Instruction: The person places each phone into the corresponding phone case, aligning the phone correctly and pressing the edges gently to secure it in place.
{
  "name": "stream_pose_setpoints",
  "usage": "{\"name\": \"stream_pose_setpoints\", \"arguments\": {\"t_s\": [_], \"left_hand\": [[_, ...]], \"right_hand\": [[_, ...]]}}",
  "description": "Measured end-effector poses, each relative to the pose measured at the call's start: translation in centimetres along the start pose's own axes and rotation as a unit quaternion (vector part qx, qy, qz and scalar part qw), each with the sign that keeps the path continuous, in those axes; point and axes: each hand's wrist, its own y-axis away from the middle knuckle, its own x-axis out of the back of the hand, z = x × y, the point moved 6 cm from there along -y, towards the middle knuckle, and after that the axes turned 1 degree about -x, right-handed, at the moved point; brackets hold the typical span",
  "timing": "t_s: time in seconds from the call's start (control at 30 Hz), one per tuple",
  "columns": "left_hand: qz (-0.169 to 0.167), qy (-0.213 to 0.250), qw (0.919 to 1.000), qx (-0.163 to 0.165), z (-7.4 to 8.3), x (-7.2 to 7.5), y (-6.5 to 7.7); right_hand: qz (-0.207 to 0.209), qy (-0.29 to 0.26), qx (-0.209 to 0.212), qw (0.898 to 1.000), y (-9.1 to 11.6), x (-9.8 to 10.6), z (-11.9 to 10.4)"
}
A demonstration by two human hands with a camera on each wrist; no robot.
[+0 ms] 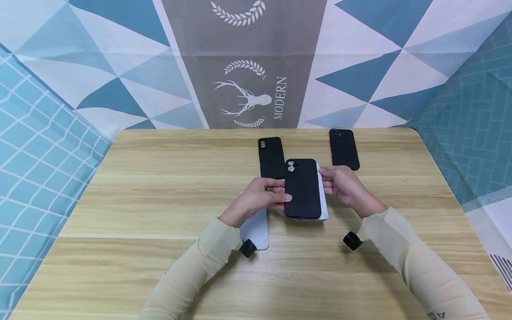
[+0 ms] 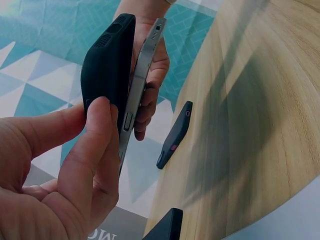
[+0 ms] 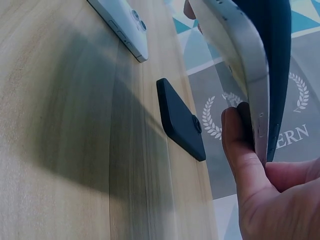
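Observation:
In the head view my left hand (image 1: 258,195) grips a black phone case (image 1: 302,195) by its left edge, thumb on its back. Pressed up behind the case and showing along its right side is a white phone (image 1: 324,202), which my right hand (image 1: 347,186) pinches at the right edge. The left wrist view has the case (image 2: 107,65) and the silver-framed phone (image 2: 141,72) side by side, a narrow gap between them at the top. Both are held above the table. From the right wrist, the phone (image 3: 257,85) hides part of the case (image 3: 278,60).
A second white phone (image 1: 257,231) lies on the wooden table (image 1: 160,200), partly under my left wrist. Beyond my hands lie a black phone case (image 1: 272,155) and, farther right, a black phone or cased phone (image 1: 345,151). Patterned cloth (image 1: 140,58) hangs behind the table.

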Motion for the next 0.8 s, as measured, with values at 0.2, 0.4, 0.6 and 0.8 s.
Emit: {"name": "stream_pose_setpoints", "arguments": {"t_s": [0.2, 0.4, 0.6, 0.8], "left_hand": [[0.001, -0.010, 0.9999, 0.005, -0.02, -0.07, 0.03], [0.001, -0.014, 0.9999, 0.004, -0.07, -0.21, 0.01], [0.000, -0.016, 0.9999, 0.007, -0.22, -0.40, -0.04], [-0.005, -0.018, 0.9998, 0.007, -0.28, -0.61, -0.03]], "right_hand": [[0.003, 0.005, 0.004, 1.000, 0.03, -0.06, 0.05], [-0.006, -0.005, 0.009, 1.000, 0.18, -0.23, -0.07], [-0.010, -0.007, 0.011, 1.000, 0.43, -0.33, -0.17], [-0.016, -0.026, 0.016, 0.999, 0.66, -0.37, -0.22]]}}
